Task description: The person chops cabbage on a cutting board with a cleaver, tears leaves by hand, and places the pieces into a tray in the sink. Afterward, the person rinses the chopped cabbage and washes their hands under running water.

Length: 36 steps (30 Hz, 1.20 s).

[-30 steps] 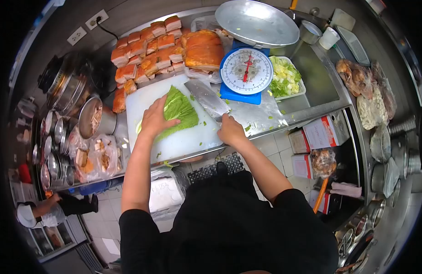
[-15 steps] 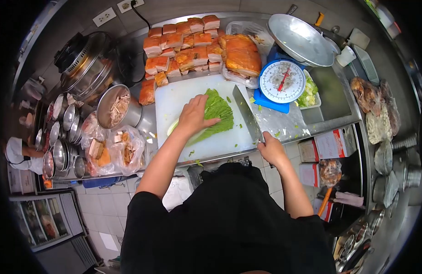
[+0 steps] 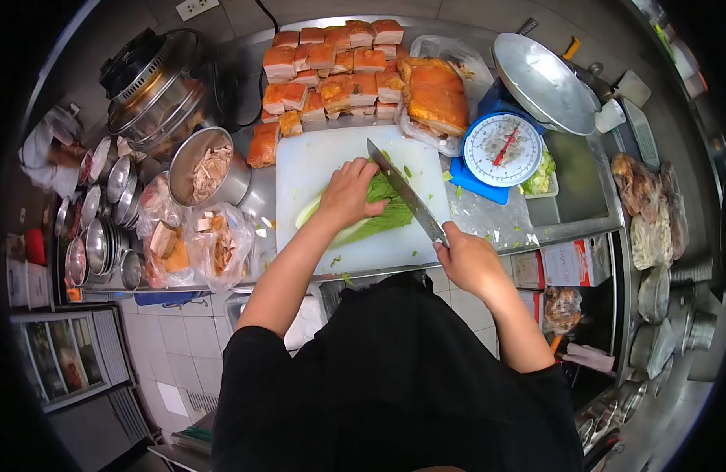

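Green leafy cabbage (image 3: pixel 376 223) lies on a white cutting board (image 3: pixel 302 157). My left hand (image 3: pixel 349 195) presses down on it, thumb spread away from the other fingers. My right hand (image 3: pixel 467 256) is closed round the handle of a cleaver (image 3: pixel 408 193). The long blade slants up and left across the leaf's right side, close to my left fingers. Whether its edge touches the leaf I cannot tell. Small green scraps dot the board around the blade.
Roasted pork blocks (image 3: pixel 334 60) and a larger slab (image 3: pixel 434 96) lie behind the board. A blue scale (image 3: pixel 502 149) stands to the right. At left are a pot of meat (image 3: pixel 211 167), plastic bags (image 3: pixel 220 245) and metal bowls (image 3: pixel 103 245). Another person (image 3: pixel 50 157) is at far left.
The cleaver has moved from beside the leaf to over its right part, in my right hand. My left hand stays on the leaf. The whole view has shifted.
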Tool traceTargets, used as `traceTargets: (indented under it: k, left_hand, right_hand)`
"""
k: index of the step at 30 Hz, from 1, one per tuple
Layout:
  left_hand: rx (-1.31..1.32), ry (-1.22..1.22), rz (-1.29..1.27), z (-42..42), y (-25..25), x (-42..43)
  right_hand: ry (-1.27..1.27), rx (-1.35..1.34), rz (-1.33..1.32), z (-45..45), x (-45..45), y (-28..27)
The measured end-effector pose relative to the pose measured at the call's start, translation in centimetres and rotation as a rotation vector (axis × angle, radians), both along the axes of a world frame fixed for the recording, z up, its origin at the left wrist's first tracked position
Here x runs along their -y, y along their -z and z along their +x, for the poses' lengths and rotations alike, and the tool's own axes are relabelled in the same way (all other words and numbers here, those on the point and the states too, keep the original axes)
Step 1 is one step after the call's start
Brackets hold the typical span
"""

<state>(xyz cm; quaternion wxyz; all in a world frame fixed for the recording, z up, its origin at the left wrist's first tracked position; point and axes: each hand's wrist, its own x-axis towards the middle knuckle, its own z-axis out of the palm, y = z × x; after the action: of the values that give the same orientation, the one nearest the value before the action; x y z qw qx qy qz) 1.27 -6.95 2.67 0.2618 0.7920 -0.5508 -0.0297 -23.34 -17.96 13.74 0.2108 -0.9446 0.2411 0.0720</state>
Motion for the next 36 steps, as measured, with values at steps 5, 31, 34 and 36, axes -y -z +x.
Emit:
traceTargets:
  k: [5,31,34,36]
  left_hand:
    - [0.012,0.023,0.025,0.3,0.6,0.2]
    - [-0.034,-0.001,-0.010,0.5,0.6,-2.8]
    - [-0.015,0.006,-0.027,0.4,0.8,-2.8]
    - [-0.038,0.010,0.016,0.2,1.0,-2.8]
  right_hand:
    - [-0.019,-0.065,0.111,1.4,1.2,1.0]
    - [-0.025,-0.108,0.132,2.2,-1.0,0.7]
    - [0.011,-0.093,0.172,4.6,-0.4,7.9]
    - [0.035,-0.069,0.189,7.0,0.1,9.0]
